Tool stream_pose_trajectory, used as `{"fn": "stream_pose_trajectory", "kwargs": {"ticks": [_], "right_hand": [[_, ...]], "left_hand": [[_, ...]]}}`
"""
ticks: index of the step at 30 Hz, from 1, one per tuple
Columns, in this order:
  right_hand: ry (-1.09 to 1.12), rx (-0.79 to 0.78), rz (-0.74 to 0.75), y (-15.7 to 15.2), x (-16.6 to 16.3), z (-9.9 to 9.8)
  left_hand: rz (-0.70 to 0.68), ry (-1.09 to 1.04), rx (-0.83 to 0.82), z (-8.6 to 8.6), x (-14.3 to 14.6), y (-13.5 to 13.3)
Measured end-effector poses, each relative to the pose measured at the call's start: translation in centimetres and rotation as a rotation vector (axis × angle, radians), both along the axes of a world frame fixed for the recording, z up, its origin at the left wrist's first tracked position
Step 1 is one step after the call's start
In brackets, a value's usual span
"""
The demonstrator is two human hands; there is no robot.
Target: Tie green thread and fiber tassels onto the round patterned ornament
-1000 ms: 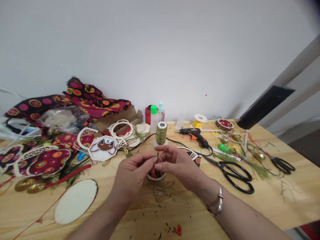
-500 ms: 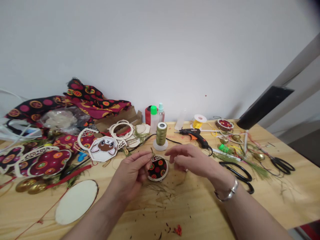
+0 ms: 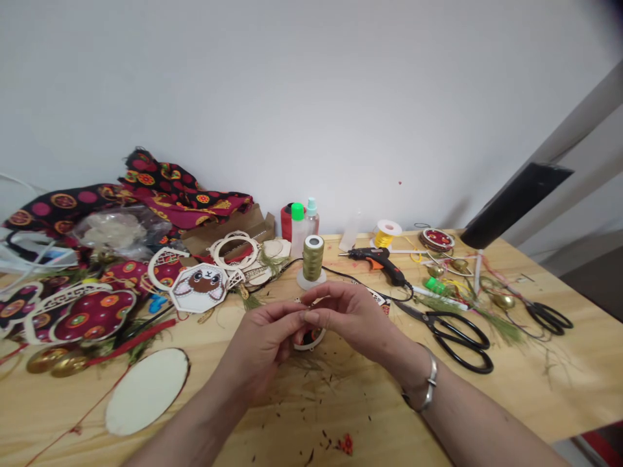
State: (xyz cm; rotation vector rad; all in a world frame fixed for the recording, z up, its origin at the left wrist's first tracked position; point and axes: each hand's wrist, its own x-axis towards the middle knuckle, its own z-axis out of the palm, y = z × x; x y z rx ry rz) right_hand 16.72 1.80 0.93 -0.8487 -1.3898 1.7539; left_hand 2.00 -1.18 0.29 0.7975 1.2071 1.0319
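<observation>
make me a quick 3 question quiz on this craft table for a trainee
1. True or false: the olive thread spool stands upright on the table, beyond the left hand and right hand.
2. What lies just right of the right hand? A) black scissors B) a hammer C) a cup
3. Which wrist wears the silver bracelet?
Key: 1 true; 2 A; 3 the right wrist.
</observation>
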Motion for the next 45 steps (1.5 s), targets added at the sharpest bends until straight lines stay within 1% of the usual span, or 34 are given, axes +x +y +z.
{"fn": "stream_pose_trajectory", "kwargs": {"ticks": [4,11,13,18,20,35,41,45], "right_hand": [[-0.047,-0.022,-0.069,0.11,0.18,-0.01],[-0.061,-0.106,-0.063,-0.04,0.1,0.37],[-0.102,-0.08,-0.077,-0.03,0.07,0.44],[-0.179,0.119,-0.13,0.25,0.27,0.24],[-0.19,0.161,-0.137,0.35,0.39,0.14],[-0.219,0.176,-0.178,0.42,0.51,0.38],[-0.217,0.178,-0.175,0.35,0.45,0.55],[-0.219,0.173,-0.169,0.28,0.37,0.62]], "left_hand": [[-0.026,0.024,0.013,0.11,0.09,-0.08],[-0.053,0.058,0.033,0.5,0.14,-0.32],[-0.066,0.062,0.045,0.53,0.15,-0.32],[-0.071,0.075,0.039,0.27,0.13,-0.26],[-0.072,0.074,0.033,0.14,0.12,-0.22],[-0.107,0.08,0.043,0.0,-0.22,-0.31],[-0.08,0.057,0.037,0.17,0.01,-0.25],[-0.089,0.065,0.035,0.27,0.02,-0.2]]}}
